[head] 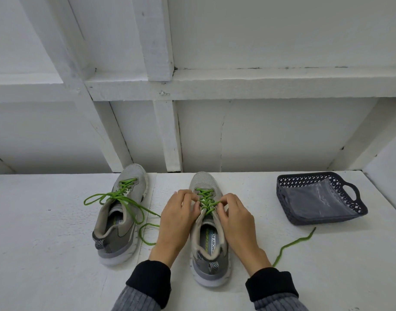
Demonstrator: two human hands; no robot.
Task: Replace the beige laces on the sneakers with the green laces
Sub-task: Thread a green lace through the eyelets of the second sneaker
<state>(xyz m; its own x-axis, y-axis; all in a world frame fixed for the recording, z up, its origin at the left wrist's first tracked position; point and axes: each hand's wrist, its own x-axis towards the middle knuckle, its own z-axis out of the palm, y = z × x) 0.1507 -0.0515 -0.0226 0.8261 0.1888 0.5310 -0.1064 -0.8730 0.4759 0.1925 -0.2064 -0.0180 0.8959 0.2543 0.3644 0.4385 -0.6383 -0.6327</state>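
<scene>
Two grey sneakers stand on a white table [58,265], toes pointing away from me. The left sneaker [120,212] is laced with a green lace [116,197] tied in a loose bow, its loops spilling onto the table. The right sneaker [209,230] has a green lace [204,197] crossed through its eyelets. My left hand [176,218] pinches that lace at the shoe's left side. On the other side my right hand [235,223] pinches the same lace. One loose end of it [291,243] trails off to the right across the table.
A dark woven plastic basket [354,204] with a clear plastic bag inside sits at the right of the table. Behind the table rises a white wall with wooden framing [215,86]. Both my sleeves are black with grey ribbed knit.
</scene>
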